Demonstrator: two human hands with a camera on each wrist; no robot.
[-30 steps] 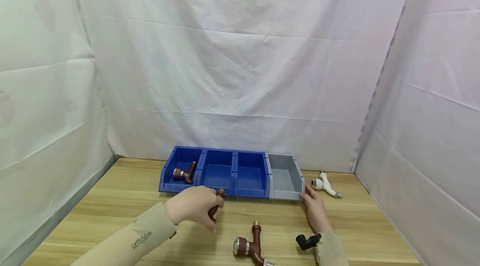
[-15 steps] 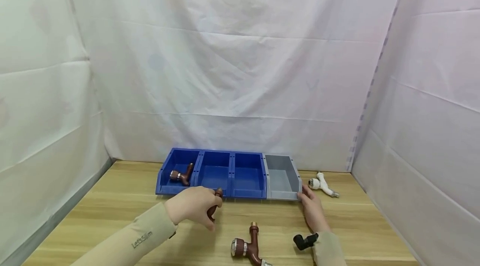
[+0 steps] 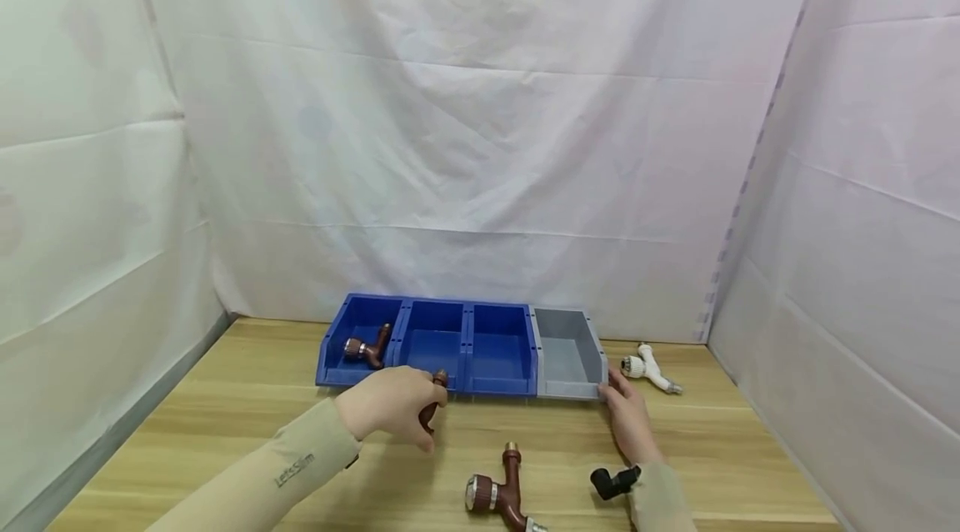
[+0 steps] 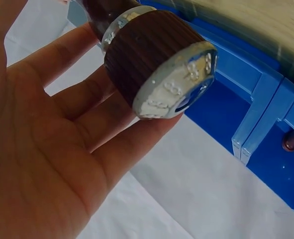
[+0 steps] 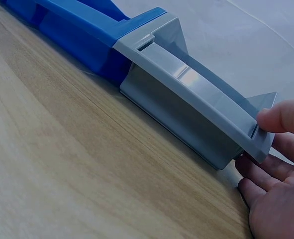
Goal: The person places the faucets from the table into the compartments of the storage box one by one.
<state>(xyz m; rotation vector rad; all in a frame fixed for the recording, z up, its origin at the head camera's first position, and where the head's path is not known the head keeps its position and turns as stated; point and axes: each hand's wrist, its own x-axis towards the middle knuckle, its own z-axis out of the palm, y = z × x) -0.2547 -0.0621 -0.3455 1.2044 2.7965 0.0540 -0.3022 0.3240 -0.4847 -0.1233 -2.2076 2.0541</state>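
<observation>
My left hand (image 3: 393, 405) holds a dark brown tap (image 3: 428, 414) in front of the second blue bin (image 3: 435, 348) from the left. Seen from the left wrist, the tap's ribbed knob (image 4: 151, 55) with its silver cap rests against the fingers of the hand (image 4: 62, 129). My right hand (image 3: 628, 419) grips the front right corner of the grey bin (image 3: 572, 389); in the right wrist view the thumb of that hand (image 5: 281, 174) lies on the rim and the other fingers are beneath the grey bin (image 5: 186, 114).
Another brown tap (image 3: 367, 348) lies in the leftmost blue bin (image 3: 330, 373). A brown tap (image 3: 510, 490) lies at the table's front, with a black elbow fitting (image 3: 615, 483) beside my right wrist. Right of the grey bin is a white tap (image 3: 652, 369). White cloth (image 3: 465, 140) hangs behind.
The view has shifted slightly. My left hand with the tap has risen a little toward the second blue bin; my right hand keeps its hold on the grey bin's corner.
</observation>
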